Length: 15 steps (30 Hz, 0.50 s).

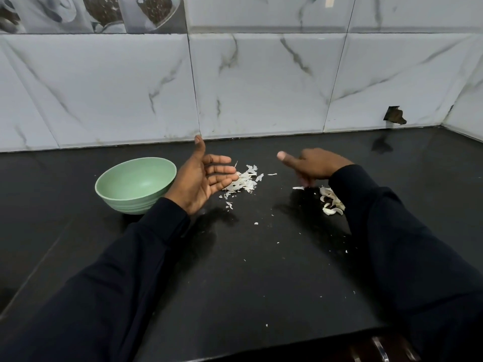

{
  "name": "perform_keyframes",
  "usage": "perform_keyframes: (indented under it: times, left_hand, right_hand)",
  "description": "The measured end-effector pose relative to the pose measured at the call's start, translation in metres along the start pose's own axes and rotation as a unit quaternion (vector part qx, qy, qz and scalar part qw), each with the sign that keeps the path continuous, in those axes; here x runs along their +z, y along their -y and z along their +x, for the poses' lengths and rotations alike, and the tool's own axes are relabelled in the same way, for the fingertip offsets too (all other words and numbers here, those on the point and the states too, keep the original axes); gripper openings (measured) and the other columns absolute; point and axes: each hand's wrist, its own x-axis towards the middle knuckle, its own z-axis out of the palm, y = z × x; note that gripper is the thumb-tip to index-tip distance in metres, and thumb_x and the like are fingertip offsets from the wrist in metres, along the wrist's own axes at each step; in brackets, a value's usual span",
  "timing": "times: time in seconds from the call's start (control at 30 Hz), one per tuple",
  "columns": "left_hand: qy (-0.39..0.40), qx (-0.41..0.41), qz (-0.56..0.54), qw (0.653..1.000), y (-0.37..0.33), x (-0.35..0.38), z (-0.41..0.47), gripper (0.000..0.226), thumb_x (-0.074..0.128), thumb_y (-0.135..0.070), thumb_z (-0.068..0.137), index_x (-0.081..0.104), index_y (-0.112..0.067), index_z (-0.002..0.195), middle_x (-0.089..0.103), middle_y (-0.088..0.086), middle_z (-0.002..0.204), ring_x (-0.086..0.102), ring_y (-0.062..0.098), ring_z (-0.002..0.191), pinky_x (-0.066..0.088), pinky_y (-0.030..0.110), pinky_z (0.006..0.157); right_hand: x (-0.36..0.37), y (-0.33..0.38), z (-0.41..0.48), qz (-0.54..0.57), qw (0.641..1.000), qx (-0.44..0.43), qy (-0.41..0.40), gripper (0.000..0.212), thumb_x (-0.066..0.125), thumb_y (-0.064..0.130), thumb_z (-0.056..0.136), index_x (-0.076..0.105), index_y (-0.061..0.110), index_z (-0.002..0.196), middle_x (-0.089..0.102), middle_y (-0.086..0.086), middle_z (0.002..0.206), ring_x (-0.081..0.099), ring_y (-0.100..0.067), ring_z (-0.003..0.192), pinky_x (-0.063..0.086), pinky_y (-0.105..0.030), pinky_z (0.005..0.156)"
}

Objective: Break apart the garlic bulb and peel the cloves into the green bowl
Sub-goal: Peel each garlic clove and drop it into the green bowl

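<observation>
Black shiny counter (261, 270) fills the near part of the view, and a metal handle (380, 348) peeks out under its near edge. Two arms in dark sleeves (104, 283) reach out over it. Tiny white bits (256, 223) lie here and there between the arms. A little farther, on the right, a small heap of garlic cloves (331, 205) sits on the counter, touching the right sleeve. The bulb is already in pieces, so the breaking part looks done. It is too small to tell if these cloves are peeled. On the left stands the green bowl (136, 184), upright, and no cloves show inside it. The left hand (201, 178) is just right of the bowl, palm up, fingers spread and straight, thumb pointing up, holding nothing. Its fingertips are over a pile of dry white peel (243, 182), near the middle. The right hand (316, 164) hangs above the counter, just past the cloves. Its thumb sticks out to the left and its fingers point down, but they are blurry, so it is not clear if they pinch anything. So some peeling seems done, but getting the cloves into the bowl is what is left. Farthest off is the white marble tile wall (261, 87), with a broken hole (395, 116) low on the right.
</observation>
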Motion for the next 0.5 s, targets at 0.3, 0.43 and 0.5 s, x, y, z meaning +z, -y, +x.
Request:
perform_keyframes:
  times: [0.3, 0.43, 0.5]
  left_hand:
    - [-0.011, 0.013, 0.023, 1.0, 0.003, -0.001, 0.002, 0.085, 0.024, -0.074, 0.096, 0.066, -0.002, 0.109, 0.075, 0.014, 0.085, 0.076, 0.025, 0.083, 0.059, 0.024, 0.066]
    - [-0.033, 0.019, 0.07, 0.997, 0.001, -0.001, 0.002, 0.081, 0.026, -0.072, 0.098, 0.067, -0.003, 0.099, 0.073, 0.014, 0.08, 0.074, 0.023, 0.071, 0.058, 0.024, 0.059]
    - [-0.046, -0.003, 0.153, 0.987, 0.004, 0.001, 0.001, 0.079, 0.028, -0.071, 0.099, 0.065, -0.001, 0.096, 0.069, 0.015, 0.074, 0.069, 0.022, 0.057, 0.052, 0.023, 0.048]
  right_hand:
    - [0.031, 0.03, 0.016, 0.344, 0.932, -0.096, 0.053, 0.101, 0.016, 0.076, 0.098, 0.076, -0.005, 0.088, 0.075, -0.018, 0.08, 0.065, -0.02, 0.068, 0.05, -0.025, 0.064]
    - [0.017, 0.017, 0.009, 0.327, 0.941, -0.07, -0.048, 0.098, 0.019, 0.078, 0.098, 0.072, 0.0, 0.073, 0.07, -0.015, 0.066, 0.063, -0.018, 0.055, 0.048, -0.028, 0.059]
    - [0.019, 0.015, 0.008, 0.199, 0.978, -0.053, -0.036, 0.099, 0.019, 0.082, 0.095, 0.071, 0.002, 0.068, 0.068, -0.01, 0.059, 0.061, -0.017, 0.051, 0.048, -0.029, 0.063]
